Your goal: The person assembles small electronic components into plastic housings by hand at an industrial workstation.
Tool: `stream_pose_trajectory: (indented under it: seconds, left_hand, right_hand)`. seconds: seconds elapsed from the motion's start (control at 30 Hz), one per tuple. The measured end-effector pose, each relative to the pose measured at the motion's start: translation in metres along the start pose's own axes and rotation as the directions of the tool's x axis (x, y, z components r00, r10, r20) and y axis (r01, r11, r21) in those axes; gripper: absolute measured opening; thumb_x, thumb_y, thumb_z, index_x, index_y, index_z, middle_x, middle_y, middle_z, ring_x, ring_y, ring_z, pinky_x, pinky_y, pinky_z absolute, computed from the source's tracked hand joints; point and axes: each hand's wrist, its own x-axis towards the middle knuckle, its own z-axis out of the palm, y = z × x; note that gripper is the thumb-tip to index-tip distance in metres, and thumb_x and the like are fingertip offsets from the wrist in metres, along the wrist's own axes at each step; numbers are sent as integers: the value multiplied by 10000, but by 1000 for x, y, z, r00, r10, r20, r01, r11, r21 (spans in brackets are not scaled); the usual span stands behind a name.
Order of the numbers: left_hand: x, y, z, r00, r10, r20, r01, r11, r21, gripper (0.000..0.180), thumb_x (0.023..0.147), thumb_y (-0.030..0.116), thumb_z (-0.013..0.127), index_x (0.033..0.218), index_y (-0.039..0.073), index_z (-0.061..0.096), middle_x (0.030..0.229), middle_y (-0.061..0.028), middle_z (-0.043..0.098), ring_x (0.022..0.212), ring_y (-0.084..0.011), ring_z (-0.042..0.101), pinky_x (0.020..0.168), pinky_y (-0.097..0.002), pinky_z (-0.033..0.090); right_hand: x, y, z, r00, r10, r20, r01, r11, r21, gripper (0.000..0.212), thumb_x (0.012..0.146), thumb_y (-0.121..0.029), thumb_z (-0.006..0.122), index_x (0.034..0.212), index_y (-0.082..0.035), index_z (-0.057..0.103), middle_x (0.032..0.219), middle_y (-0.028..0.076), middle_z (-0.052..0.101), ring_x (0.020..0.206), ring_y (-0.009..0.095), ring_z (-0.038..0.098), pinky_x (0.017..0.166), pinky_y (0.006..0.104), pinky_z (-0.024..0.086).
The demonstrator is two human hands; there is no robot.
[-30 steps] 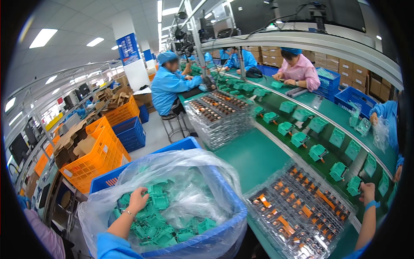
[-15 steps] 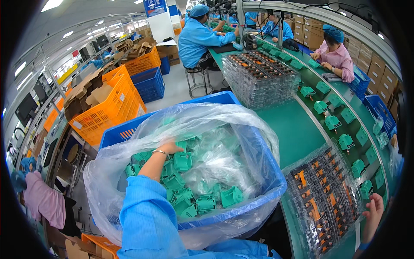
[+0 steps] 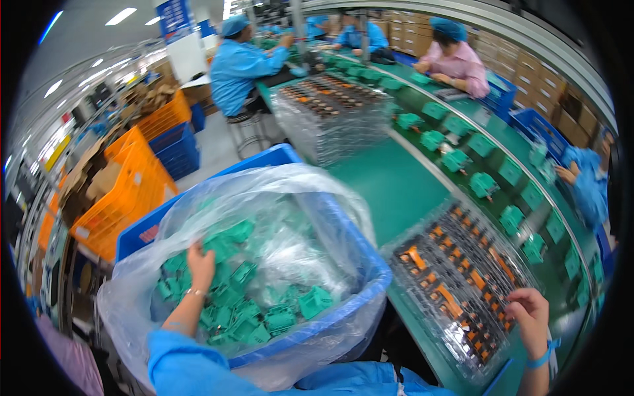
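Observation:
My left hand (image 3: 200, 267), wearing a bracelet, reaches into a clear plastic bag (image 3: 198, 198) that lines a blue crate (image 3: 264, 158). Green plastic housings (image 3: 281, 319) lie loosely piled around it. Its thumb and forefinger look apart; the other fingers are partly hidden, and motion blurs the hand. On the right, my right hand (image 3: 530, 320), with a blue wrist strap, hangs over the right edge of a clear tray (image 3: 413, 307) of small black-and-orange components (image 3: 449, 300). Thumb and fingers curve toward the components with a gap between, and no held part shows.
Green housings stand in rows along the conveyor (image 3: 485, 185) beyond the green bench (image 3: 376, 188). A tall stack of component trays (image 3: 330, 125) stands at its far end. Orange crates (image 3: 122, 198) are at left. Co-workers sit along the line; one person (image 3: 588, 178) works at far right.
My view has turned right, shifting the scene left. Within the bag, my left hand has drawn nearer to me and leftward. My right hand has moved in over the tray's edge.

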Motion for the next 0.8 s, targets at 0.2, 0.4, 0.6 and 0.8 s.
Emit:
stream_pose_trajectory:
  seconds: [0.2,0.4,0.6,0.8]
  left_hand:
    - [-37,117,-19,635,-305,710,743,-9,-669,238,865,70,493,1096,19,511,973,-98,615,899,-231,597,821,-362,500]
    - [-101,253,21,445,51,894,895,-50,-443,165,884,124,481,976,24,573,913,-102,626,873,-238,597,814,-358,490]
    - [-145,315,39,226,246,943,966,71,-250,197,886,98,474,1065,35,526,1027,-95,606,938,-215,586,847,-353,481]
    - [-150,321,36,299,262,918,938,97,-333,305,901,91,464,1202,56,434,1153,-83,552,1057,-210,546,913,-385,455]
  right_hand:
    - [20,3,10,985,8,172,27,980,-198,184,848,-84,615,1001,18,604,908,72,631,822,110,594,718,238,483]
    - [40,-46,37,940,-75,332,41,993,108,220,865,-115,598,1035,24,598,897,66,638,808,98,598,704,237,485]
    - [49,-47,41,917,-233,324,318,918,-238,236,860,-174,573,1000,12,615,881,126,661,776,205,635,706,308,498]
    - [30,-47,9,966,9,259,-1,999,-32,236,875,-146,561,1042,10,617,871,77,651,761,111,614,658,265,494]
